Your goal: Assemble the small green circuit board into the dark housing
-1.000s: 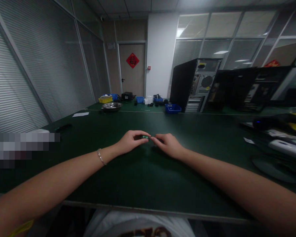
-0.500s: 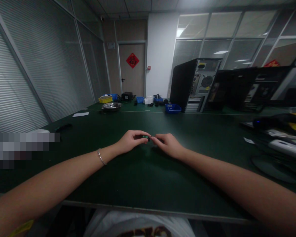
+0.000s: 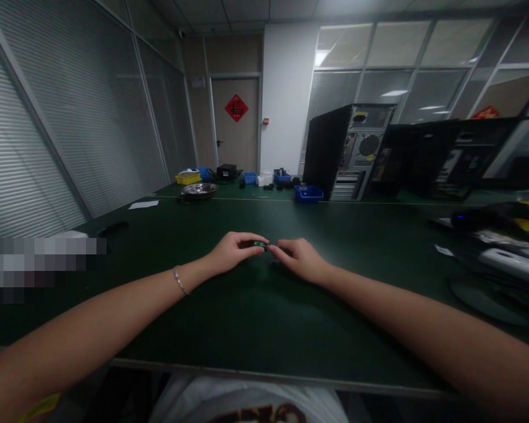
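Between the thumb and fingers of my left hand [image 3: 233, 252] is a small green piece [image 3: 259, 244] with a dark end, held just above the green table [image 3: 229, 323]. The fingertips of my right hand [image 3: 300, 258] are pinched at the piece's dark right end. Whatever those right fingertips grip is too small to make out. A bracelet circles my left wrist.
A metal bowl [image 3: 199, 191], a yellow basket [image 3: 188, 177] and a blue tray [image 3: 309, 194] stand toward the back. Right of them is a black computer tower [image 3: 330, 153]. Cables and a white device [image 3: 506, 262] lie at the right; a white paper [image 3: 143, 205] lies left.
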### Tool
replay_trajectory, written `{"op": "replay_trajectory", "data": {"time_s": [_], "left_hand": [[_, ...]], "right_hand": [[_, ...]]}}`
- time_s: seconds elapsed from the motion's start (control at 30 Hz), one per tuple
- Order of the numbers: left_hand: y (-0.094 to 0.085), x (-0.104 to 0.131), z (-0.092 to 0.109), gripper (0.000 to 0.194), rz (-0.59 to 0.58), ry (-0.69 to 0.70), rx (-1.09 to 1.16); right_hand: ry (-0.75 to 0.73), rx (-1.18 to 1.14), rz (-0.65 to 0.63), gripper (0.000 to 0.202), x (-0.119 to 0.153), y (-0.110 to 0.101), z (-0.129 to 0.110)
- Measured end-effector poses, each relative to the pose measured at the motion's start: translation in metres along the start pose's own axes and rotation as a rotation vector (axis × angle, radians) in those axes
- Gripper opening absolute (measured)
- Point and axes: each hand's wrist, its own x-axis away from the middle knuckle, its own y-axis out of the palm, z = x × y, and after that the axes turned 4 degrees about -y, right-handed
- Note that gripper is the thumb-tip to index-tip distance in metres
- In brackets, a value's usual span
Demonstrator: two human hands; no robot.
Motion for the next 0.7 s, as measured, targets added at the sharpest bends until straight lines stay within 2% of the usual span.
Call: {"op": "replay_trajectory", "data": {"time_s": [0.2, 0.47, 0.7], "left_hand": [[-0.0006, 0.0009, 0.0032, 0.03, -0.035, -0.023, 0.051], [0.001, -0.0009, -0.0029, 0.03, -0.071, -0.014, 0.1], [0.0016, 0.0002, 0.0037, 0.03, -0.025, -0.03, 0.1]], "right_hand": [[-0.02, -0.028, -0.004, 0.044, 0.0003, -0.0006, -0.0004], [-0.05, -0.062, -0.027, 0.042, 0.0006, -0.0016, -0.0021], [-0.026, -0.078, 0.012, 0.043, -0.0016, 0.0024, 0.0026]]}}
